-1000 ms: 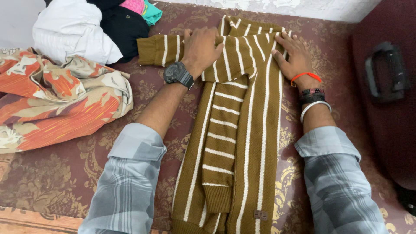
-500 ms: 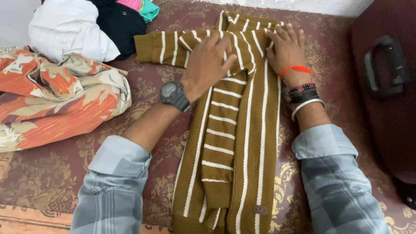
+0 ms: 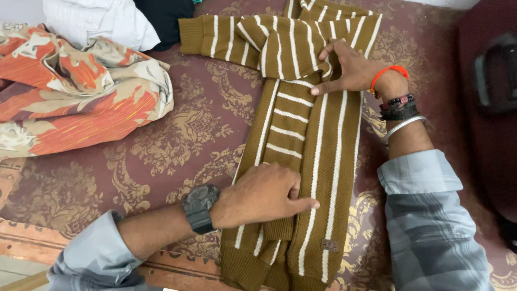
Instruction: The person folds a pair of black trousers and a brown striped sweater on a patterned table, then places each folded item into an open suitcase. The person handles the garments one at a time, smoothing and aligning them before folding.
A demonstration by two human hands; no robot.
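Olive-brown sweater (image 3: 323,161) (thin white stripes), maroon floral bedspread (image 3: 177,145)

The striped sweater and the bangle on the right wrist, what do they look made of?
The striped sweater looks like a soft matte knit, wool or acrylic: ribbed cuffs and coarse stitch texture show. The bangle seems polished metal, silver-coloured and glinting, though which metal is unclear.
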